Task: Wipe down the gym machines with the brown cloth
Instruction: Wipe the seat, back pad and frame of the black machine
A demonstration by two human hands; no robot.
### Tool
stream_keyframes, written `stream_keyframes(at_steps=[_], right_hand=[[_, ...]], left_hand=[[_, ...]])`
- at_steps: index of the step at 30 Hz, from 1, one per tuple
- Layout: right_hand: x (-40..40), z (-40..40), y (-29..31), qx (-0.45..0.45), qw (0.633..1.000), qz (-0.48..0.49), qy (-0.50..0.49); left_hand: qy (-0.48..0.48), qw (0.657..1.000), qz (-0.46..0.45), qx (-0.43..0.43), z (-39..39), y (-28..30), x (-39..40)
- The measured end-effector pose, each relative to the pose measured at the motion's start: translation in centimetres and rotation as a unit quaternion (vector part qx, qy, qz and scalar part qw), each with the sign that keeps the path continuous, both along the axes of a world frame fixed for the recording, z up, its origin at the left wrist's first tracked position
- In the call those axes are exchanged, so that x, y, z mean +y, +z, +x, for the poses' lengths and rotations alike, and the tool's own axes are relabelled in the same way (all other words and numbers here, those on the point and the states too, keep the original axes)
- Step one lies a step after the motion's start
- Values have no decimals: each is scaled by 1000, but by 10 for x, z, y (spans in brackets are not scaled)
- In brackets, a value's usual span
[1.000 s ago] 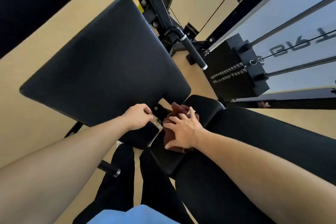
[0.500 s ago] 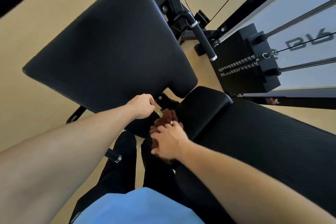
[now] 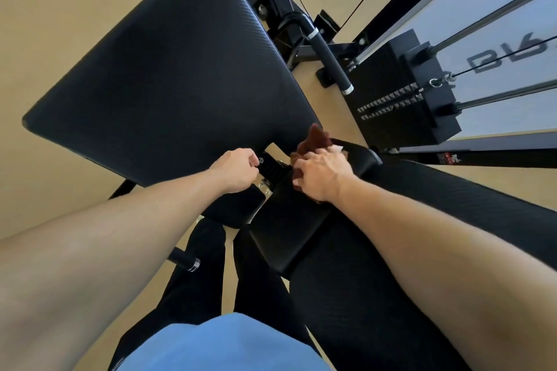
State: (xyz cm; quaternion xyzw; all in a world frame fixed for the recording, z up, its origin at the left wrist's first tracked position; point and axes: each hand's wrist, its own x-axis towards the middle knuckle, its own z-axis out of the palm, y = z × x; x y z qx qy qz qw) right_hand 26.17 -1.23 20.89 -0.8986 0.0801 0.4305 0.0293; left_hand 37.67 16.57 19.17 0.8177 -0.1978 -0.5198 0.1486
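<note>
A pale tan gym floor [image 3: 75, 24] is lying under a black machine, with a frosted panel and guide rods [image 3: 497, 90] running off to the right. The brown cloth [image 3: 315, 141] is sitting bunched at the inner end of a narrow black pad [image 3: 289, 226], close to the corner of the large black pad [image 3: 168, 75] and the metal hinge bracket [image 3: 272, 172] between them. The right hand [image 3: 324, 173] is lying flat over the cloth, fingers spread and pressing it down onto the vinyl, so part of the cloth is peeking out ahead of the fingertips. The left hand [image 3: 238, 170] is curled closed around something small at the lower edge of the large pad, by the bracket; exactly what it is gripping is hidden. The two hands are near each other but not touching.

The step in hand looks like wiping the narrow pad near the joint. To do it well, the palm should be keeping even pressure while dragging the cloth in long overlapping strokes along the pad, working into the seam by the bracket, where grime likely gathers. The left hand is probably bracing the frame. Further out, the padded handle [image 3: 330, 62] and the weight stack [image 3: 401, 93] appear to be waiting their turn, well apart from the cloth.
</note>
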Motion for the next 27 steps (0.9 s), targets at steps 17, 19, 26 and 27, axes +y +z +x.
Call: stream_keyframes(at_steps=[17, 19, 26, 27], right_hand=[[-98, 9, 46, 46, 963, -106, -242], [-95, 1, 43, 37, 956, -73, -282], [-69, -12, 54, -87, 991, -39, -89], [-60, -15, 59, -86, 994, -25, -59]], left_hand=[[-3, 1000, -27, -11, -5, 6, -23], [-6, 1000, -26, -3, -15, 10, -22], [4, 999, -32, 0, -20, 27, -17], [10, 1000, -28, 0, -20, 29, -15]])
